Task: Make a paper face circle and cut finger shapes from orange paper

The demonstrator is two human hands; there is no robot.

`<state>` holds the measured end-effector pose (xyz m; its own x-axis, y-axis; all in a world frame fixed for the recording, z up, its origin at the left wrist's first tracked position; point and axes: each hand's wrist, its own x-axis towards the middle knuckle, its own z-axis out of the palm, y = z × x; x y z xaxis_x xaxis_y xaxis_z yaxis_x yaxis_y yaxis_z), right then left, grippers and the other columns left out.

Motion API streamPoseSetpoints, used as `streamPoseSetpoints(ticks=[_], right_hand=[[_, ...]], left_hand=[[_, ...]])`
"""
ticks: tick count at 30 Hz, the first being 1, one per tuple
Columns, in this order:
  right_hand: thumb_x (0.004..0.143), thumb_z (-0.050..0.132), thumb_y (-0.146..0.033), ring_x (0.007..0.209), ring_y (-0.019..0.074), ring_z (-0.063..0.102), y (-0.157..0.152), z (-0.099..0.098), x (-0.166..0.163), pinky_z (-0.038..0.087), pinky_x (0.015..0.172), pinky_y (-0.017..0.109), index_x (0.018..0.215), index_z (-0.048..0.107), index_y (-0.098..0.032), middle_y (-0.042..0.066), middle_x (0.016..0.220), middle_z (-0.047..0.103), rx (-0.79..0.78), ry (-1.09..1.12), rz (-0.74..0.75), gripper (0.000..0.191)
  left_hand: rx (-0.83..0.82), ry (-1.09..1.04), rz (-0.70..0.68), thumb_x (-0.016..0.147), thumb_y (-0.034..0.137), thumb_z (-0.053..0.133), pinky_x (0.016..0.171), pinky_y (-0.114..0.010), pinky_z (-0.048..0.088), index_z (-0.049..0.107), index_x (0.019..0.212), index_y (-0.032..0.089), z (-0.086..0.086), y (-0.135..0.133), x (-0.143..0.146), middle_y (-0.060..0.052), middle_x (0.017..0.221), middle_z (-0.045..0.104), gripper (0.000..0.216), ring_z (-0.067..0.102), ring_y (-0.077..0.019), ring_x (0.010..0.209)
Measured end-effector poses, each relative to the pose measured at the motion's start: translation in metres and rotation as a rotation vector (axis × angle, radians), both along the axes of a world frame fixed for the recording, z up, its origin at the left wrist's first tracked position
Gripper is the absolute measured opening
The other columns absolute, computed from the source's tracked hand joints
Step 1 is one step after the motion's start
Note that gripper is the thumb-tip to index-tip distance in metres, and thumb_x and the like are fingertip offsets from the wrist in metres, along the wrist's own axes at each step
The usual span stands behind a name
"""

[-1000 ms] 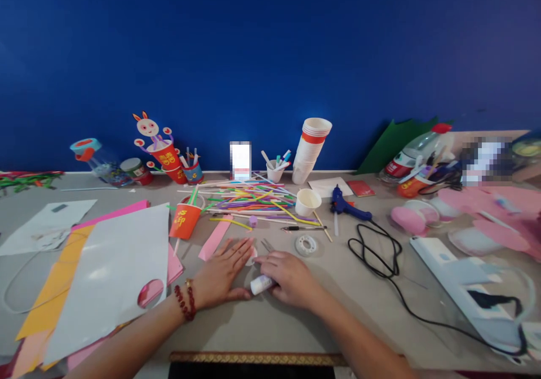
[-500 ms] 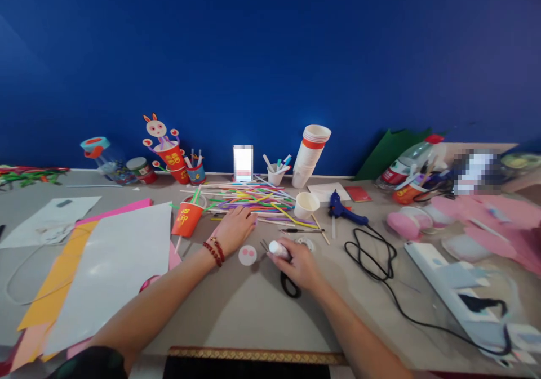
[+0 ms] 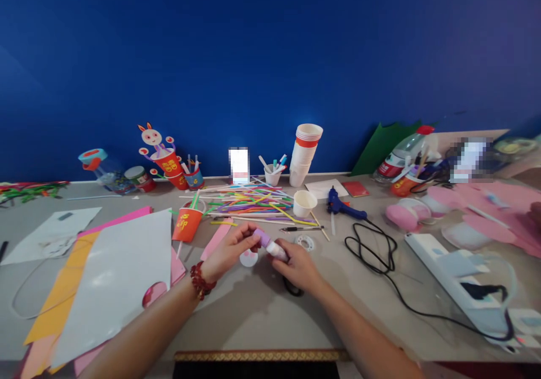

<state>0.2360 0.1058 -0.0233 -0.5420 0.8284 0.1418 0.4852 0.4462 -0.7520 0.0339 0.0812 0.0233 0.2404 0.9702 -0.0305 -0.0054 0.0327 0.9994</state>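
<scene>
My right hand point(image 3: 295, 265) is closed around a small white glue stick point(image 3: 275, 249), held tilted above the table. My left hand point(image 3: 230, 248) pinches the purple cap point(image 3: 262, 236) at the stick's upper end. A beaded red bracelet point(image 3: 200, 280) sits on my left wrist. Just below the two hands lies a small white paper disc point(image 3: 248, 258) with pink spots. Black scissors point(image 3: 292, 286) lie partly hidden under my right hand.
A red paper cup point(image 3: 186, 223) with straws stands left of the hands, beside a pile of coloured straws point(image 3: 249, 201). Paper sheets point(image 3: 110, 266) cover the left. A white cup point(image 3: 304, 203), tape roll point(image 3: 305, 242), blue glue gun point(image 3: 343, 207), black cable point(image 3: 380, 261) and power strip point(image 3: 456, 280) lie right.
My left hand drew back from the straws and closed on the cap of the glue stick. My right hand lifted the stick slightly toward it. The camera shifted a little.
</scene>
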Motion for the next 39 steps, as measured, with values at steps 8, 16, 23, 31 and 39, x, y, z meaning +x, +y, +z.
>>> streamPoseSetpoints(ticks=[8, 16, 23, 31, 39], right_hand=[[0.078, 0.058, -0.022, 0.063, 0.0171, 0.057, -0.002, 0.004, -0.002, 0.03, 0.057, 0.022, 0.079, 0.056, -0.02, 0.0, 0.066, 0.061, 0.035, -0.191, -0.029, 0.003], [0.082, 0.06, -0.027, 0.067, 0.02, 0.062, -0.005, 0.01, 0.001, 0.029, 0.056, 0.025, 0.092, 0.062, -0.02, 0.005, 0.076, 0.071, 0.157, -0.463, -0.05, 0.012], [0.081, 0.063, -0.034, 0.066, 0.0216, 0.066, -0.017, 0.014, -0.01, 0.03, 0.055, 0.026, 0.094, 0.063, -0.02, 0.007, 0.077, 0.074, 0.217, -0.462, 0.091, 0.019], [0.081, 0.059, -0.035, 0.057, 0.0218, 0.065, -0.026, -0.001, -0.012, 0.031, 0.051, 0.027, 0.077, 0.06, -0.02, 0.007, 0.066, 0.072, 0.273, -0.374, 0.115, 0.015], [0.081, 0.055, -0.034, 0.066, 0.0194, 0.061, -0.016, 0.017, -0.003, 0.04, 0.06, 0.026, 0.084, 0.06, -0.02, 0.004, 0.074, 0.068, 0.224, -0.124, 0.11, 0.014]], left_hand=[[0.244, 0.318, -0.017, 0.092, 0.04, 0.055, 0.075, -0.027, 0.047, 0.057, 0.105, 0.018, 0.002, -0.008, -0.001, -0.003, 0.091, 0.061, 0.026, 0.058, -0.0156, 0.082], [0.368, 0.585, -0.063, 0.092, 0.035, 0.055, 0.079, -0.028, 0.048, 0.062, 0.101, 0.02, 0.001, -0.012, 0.002, -0.003, 0.092, 0.067, 0.019, 0.061, -0.0172, 0.084], [0.469, 0.576, -0.078, 0.089, 0.045, 0.055, 0.102, -0.039, 0.042, 0.059, 0.109, 0.021, 0.018, -0.019, -0.008, -0.009, 0.121, 0.061, 0.032, 0.054, -0.0249, 0.115], [0.543, 0.402, -0.156, 0.094, 0.049, 0.041, 0.108, -0.045, 0.037, 0.055, 0.127, 0.022, 0.014, -0.021, 0.029, -0.013, 0.136, 0.052, 0.044, 0.046, -0.0277, 0.127], [0.465, 0.115, 0.004, 0.094, 0.061, 0.028, 0.108, -0.048, 0.038, 0.059, 0.119, 0.02, 0.015, -0.014, 0.024, -0.013, 0.131, 0.056, 0.058, 0.049, -0.0302, 0.126]])
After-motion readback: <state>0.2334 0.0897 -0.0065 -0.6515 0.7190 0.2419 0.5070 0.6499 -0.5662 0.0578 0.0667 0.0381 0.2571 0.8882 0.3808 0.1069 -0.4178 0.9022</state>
